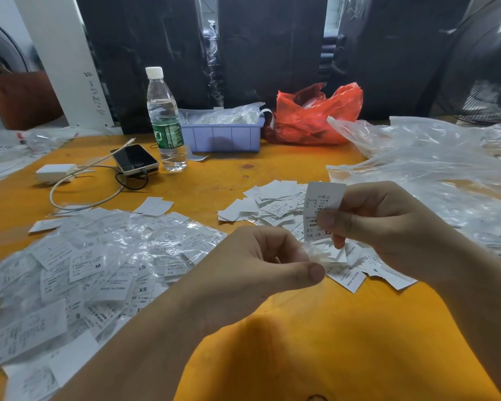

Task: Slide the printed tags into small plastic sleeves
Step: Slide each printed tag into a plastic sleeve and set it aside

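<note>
Item: right hand (388,224). Fingers curled, thumb and forefinger pinching one printed tag (321,206) upright above the bench (272,175); the tag's lower end, marked XS, points down toward my other hand.

Item: left hand (261,261). Fingers curled, thumb and forefinger pinching a small clear plastic sleeve (315,256), just below and beside the tag. I cannot tell whether its mouth is open; the film is nearly invisible against the paper behind.

Item: loose tags (272,206), unsleeved heap, centre bench, directly behind both hands.

Item: finished pile (99,264), tags already in sleeves, spread at left.

Item: empty clear bags (431,169), heaped at right.

Item: bottle (165,120), phone (135,159), blue tray (226,137), red bag (315,117), far side, well apart from the work.

Handling note, my judgement: rub the left thumb across the film to part the mouth first, then lead in with one lower corner of the tag rather than the full edge. Keep the tag flat and straight; a bowed tag catches the seam. Push until the top edge is inside, then drop it left.
</note>
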